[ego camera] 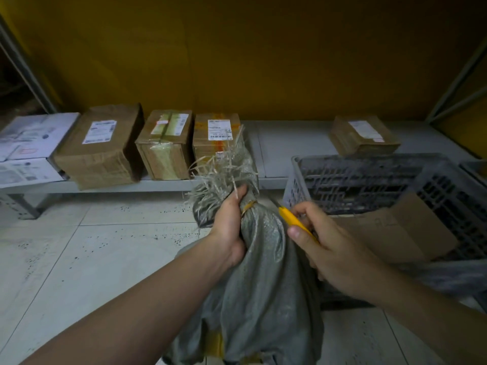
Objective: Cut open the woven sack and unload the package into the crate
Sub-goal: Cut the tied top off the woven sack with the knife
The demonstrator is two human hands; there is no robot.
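In the head view, my left hand (229, 227) is clenched around the tied neck of the grey woven sack (253, 285) at lower centre. My right hand (324, 246) grips a yellow cutter (292, 217) beside the sack's yellow tie (249, 206). The grey crate (369, 180) sits at right.

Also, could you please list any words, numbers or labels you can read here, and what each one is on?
None can be read.
Shipping labels on the large box, the taped box, the third box and the right box: too blurred.
Faint marks on the cardboard sheet: illegible.
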